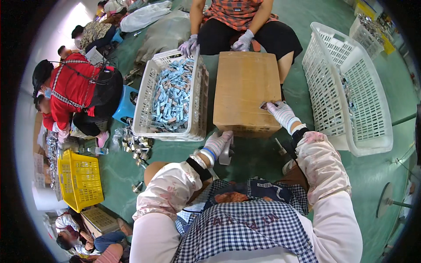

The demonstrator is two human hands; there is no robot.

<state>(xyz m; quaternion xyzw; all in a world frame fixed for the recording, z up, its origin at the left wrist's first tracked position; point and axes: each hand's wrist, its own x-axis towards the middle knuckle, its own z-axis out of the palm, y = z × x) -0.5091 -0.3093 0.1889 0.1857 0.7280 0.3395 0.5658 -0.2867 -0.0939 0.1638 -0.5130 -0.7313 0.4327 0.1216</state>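
A closed brown cardboard box [245, 83] stands in front of me. My right hand [283, 115], in a striped glove, rests at its near right corner, fingers pinching a small dark piece [264, 106] against the top; its kind is too small to tell. Just below the box's near edge is my left hand [218, 145], gloved and closed at a light grey curved piece [226, 154], partly hidden by the fingers. Left of the box, a white plastic basket [141, 103] holds many small light-blue and brown pieces [173, 94].
Across the box sits a co-worker, one gloved hand [189, 45] on the basket's rim, the other [242, 41] behind the box. A large white basket [370, 105] stands right. Metal fittings [137, 147] lie on the green floor near a yellow basket [81, 179]. A person in red [81, 83] works at left.
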